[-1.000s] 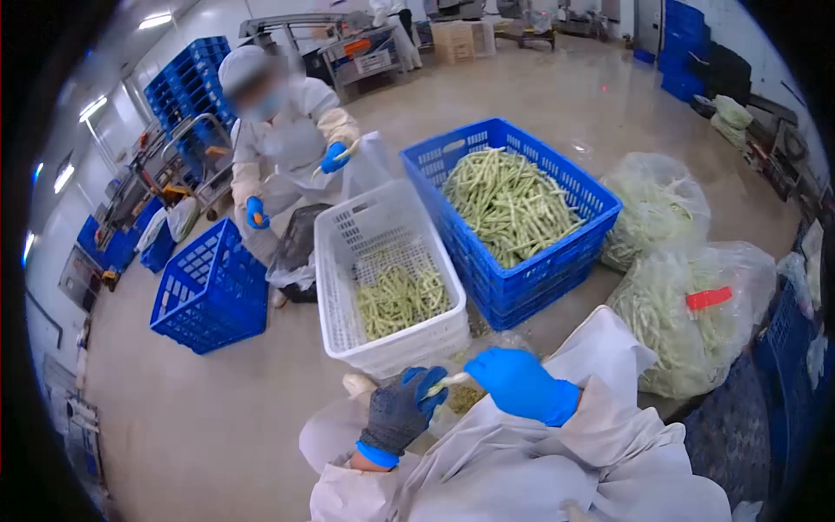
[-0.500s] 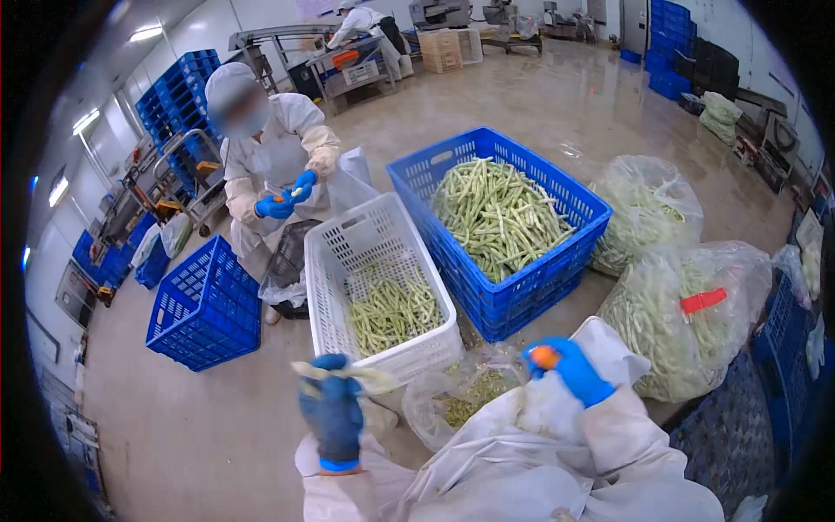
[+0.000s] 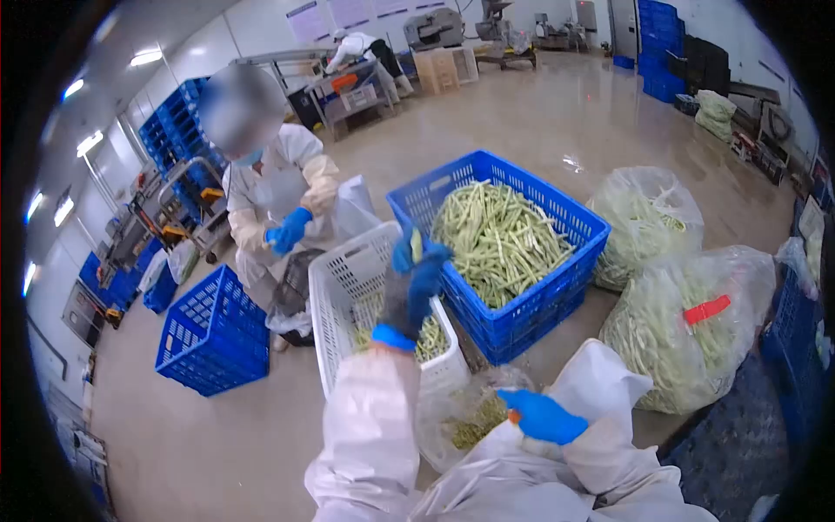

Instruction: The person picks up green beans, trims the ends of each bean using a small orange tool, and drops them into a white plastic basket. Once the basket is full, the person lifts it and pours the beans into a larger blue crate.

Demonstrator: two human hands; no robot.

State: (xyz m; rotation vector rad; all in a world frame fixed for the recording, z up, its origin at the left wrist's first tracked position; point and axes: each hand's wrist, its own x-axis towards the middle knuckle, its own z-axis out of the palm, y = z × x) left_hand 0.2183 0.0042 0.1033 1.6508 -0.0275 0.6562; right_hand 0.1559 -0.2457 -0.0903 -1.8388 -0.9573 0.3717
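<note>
My left hand [image 3: 410,291], in a grey and blue glove, is raised over the white crate [image 3: 326,348]. A pale green bean end [image 3: 417,245] shows between its closed fingers. Cut beans [image 3: 430,337] lie inside that crate, partly hidden by my hand. My right hand [image 3: 546,418], in a blue glove, is closed round a small orange object [image 3: 514,417], mostly hidden, above my white apron. Beside it, a clear bag [image 3: 435,426] holds small green scraps. Long beans [image 3: 500,239] fill the blue crate [image 3: 522,335] just beyond.
A co-worker [image 3: 270,187] in white with blue gloves sits across from me. An empty blue crate [image 3: 213,335] stands at the left. Bags of beans [image 3: 696,326] stand at the right, beside a dark textured surface [image 3: 726,444]. Another person [image 3: 357,48] bends over equipment far back.
My left hand has moved up and right, from in front of the white crate to over it. My right hand has moved lower. The co-worker's hands have dropped slightly.
</note>
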